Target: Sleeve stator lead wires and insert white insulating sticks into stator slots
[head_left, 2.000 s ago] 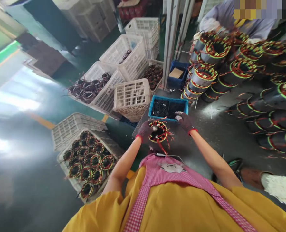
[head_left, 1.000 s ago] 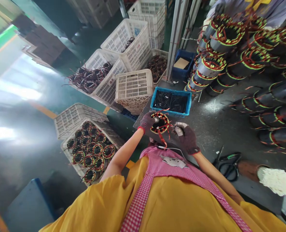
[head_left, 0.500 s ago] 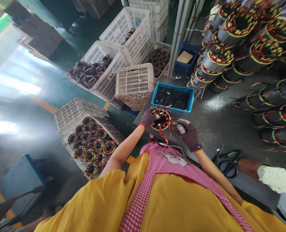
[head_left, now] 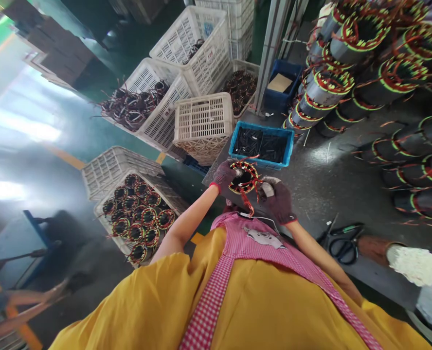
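My hands wear dark gloves with red cuffs and work over a grey table edge (head_left: pixel 219 182). A wound motor stator (head_left: pixel 243 177) with red, yellow and green windings and loose red leads sits between them. My left hand (head_left: pixel 224 176) grips its left rim, and a pale tip shows at the fingers. My right hand (head_left: pixel 278 201) holds a small white object (head_left: pixel 268 189) against the stator's right edge. I cannot tell what that object is.
A blue tray of black sleeves (head_left: pixel 261 145) stands just beyond my hands. White crates (head_left: pixel 201 126) stand to the left, one holding stators (head_left: pixel 139 218). Stacked stators (head_left: pixel 362 39) fill the right. Scissors (head_left: pixel 342 249) lie near a white-tufted brush (head_left: pixel 413 265). A person's legs (head_left: pixel 15 308) show lower left.
The view has swung, bringing the blue tray nearer the hands. My right hand has come in against the stator's edge, and a person's legs have appeared at lower left.
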Action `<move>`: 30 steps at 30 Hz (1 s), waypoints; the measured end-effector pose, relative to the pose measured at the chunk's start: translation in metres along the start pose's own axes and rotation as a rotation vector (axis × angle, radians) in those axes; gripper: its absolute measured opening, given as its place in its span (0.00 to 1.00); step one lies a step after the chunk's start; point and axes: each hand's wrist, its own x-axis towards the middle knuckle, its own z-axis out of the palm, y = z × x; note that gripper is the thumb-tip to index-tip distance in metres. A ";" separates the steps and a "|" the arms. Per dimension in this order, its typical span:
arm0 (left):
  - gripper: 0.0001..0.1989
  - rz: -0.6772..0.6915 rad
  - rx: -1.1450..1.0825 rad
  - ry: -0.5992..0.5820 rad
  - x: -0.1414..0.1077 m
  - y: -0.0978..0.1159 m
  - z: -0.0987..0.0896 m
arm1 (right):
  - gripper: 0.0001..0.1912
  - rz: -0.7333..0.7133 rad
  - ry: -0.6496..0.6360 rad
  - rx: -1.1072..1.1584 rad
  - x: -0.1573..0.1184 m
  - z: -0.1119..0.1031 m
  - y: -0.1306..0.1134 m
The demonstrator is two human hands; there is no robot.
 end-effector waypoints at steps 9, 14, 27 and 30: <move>0.26 -0.048 0.100 -0.029 -0.010 0.016 -0.007 | 0.22 -0.180 -0.281 -0.509 0.022 -0.015 -0.006; 0.28 -0.105 0.146 -0.031 -0.018 0.030 -0.012 | 0.27 -0.039 -0.602 -0.231 0.088 -0.036 0.004; 0.26 -0.199 0.160 -0.051 -0.021 0.037 -0.018 | 0.17 0.046 -0.222 -1.044 0.239 0.018 0.034; 0.27 -0.186 0.175 -0.044 -0.021 0.037 -0.018 | 0.22 0.070 -0.183 -1.033 0.225 0.002 0.037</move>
